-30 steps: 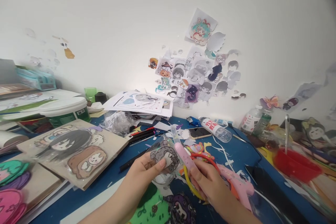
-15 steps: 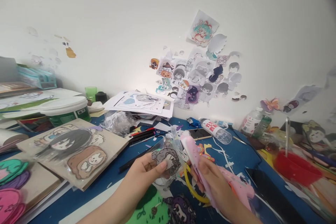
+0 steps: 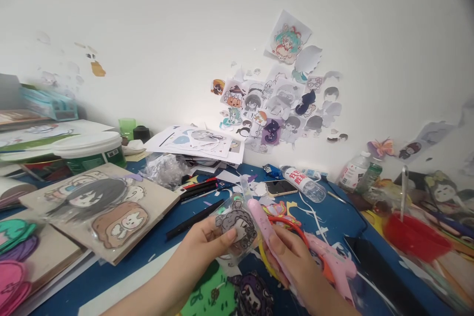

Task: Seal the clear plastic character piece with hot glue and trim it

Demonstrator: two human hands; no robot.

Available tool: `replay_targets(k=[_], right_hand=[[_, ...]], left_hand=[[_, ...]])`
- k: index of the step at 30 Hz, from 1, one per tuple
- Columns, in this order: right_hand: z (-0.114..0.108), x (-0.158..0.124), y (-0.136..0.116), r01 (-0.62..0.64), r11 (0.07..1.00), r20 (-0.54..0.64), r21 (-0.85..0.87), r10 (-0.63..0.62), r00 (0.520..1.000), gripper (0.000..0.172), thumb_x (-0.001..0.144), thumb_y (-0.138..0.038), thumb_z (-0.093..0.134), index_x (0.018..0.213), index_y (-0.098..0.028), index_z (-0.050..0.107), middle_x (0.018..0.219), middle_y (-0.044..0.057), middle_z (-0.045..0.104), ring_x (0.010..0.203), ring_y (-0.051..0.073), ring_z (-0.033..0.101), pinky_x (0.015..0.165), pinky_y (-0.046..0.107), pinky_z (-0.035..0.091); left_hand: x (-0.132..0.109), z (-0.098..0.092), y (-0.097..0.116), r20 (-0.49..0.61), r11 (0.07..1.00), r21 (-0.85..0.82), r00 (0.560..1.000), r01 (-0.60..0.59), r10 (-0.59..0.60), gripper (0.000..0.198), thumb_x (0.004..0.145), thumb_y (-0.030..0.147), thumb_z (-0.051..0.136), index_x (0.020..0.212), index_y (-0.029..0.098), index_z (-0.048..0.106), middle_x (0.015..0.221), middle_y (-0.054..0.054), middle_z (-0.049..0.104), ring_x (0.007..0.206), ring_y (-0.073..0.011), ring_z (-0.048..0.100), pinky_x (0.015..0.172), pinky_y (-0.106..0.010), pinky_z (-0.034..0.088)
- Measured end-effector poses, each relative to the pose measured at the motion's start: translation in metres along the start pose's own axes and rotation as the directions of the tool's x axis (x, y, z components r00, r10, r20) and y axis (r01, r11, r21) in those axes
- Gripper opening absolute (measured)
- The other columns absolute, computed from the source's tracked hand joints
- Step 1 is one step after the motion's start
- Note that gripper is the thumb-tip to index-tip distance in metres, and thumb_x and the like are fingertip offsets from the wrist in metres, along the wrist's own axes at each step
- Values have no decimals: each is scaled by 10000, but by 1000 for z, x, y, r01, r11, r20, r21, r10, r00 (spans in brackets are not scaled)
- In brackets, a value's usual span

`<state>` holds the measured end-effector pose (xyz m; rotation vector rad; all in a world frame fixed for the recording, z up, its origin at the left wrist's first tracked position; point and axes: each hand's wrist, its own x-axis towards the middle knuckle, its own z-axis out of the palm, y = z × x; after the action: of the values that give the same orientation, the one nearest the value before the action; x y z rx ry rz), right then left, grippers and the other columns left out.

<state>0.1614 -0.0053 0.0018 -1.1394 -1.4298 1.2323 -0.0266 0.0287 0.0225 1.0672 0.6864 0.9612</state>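
My left hand (image 3: pixel 202 246) pinches a small cut-out of a cartoon character with grey hair (image 3: pixel 237 227), sealed in clear film, thumb on its face. My right hand (image 3: pixel 291 256) is wrapped round a pink pen-shaped tool (image 3: pixel 263 224), whose tip points up and left beside the cut-out. Both hands hover over the blue table (image 3: pixel 333 222), above orange and yellow scissors handles (image 3: pixel 292 224) and a pink glue gun (image 3: pixel 331 261).
A board with character cut-outs (image 3: pixel 99 210) lies at left beside a green tub (image 3: pixel 89 150). Papers (image 3: pixel 200 143), black pens (image 3: pixel 196 190), a phone (image 3: pixel 281 187) and a lying bottle (image 3: pixel 301 182) sit behind. A red bowl (image 3: pixel 416 237) stands at right. Stickers (image 3: pixel 277 103) cover the wall.
The pink tool swung up and to the right half a second ago, then came back down beside the cut-out. My left hand has kept its hold and barely shifted.
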Motion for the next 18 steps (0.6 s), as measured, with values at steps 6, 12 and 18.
replay_targets(k=[6, 12, 18], right_hand=[[-4, 0, -9, 42, 989, -91, 139, -29, 995, 445, 818, -614, 467, 775, -173, 496, 587, -49, 440, 410, 52, 310, 417, 208, 223], [-5, 1, -8, 91, 995, -61, -37, -93, 994, 428, 846, -584, 446, 699, -183, 464, 573, -50, 406, 433, 66, 326, 429, 218, 223], [-2, -1, -10, 113, 938, -71, -327, -143, 987, 394, 879, -540, 415, 727, -184, 491, 578, -48, 362, 519, 99, 331, 481, 234, 246]], left_hand=[[-1, 2, 3, -1, 1000, 9, 1000, -8, 8, 367, 640, 392, 765, 919, 159, 716, 762, -58, 737, 708, -195, 650, 715, -285, 482], [1, 3, -4, -1, 995, 97, 1000, 1, -1, 355, 574, 456, 782, 753, 158, 712, 671, -38, 721, 656, -195, 639, 659, -282, 480], [6, -3, -17, 75, 991, 132, 997, 16, -26, 344, 607, 458, 761, 754, 154, 702, 688, -38, 718, 649, -181, 630, 655, -272, 477]])
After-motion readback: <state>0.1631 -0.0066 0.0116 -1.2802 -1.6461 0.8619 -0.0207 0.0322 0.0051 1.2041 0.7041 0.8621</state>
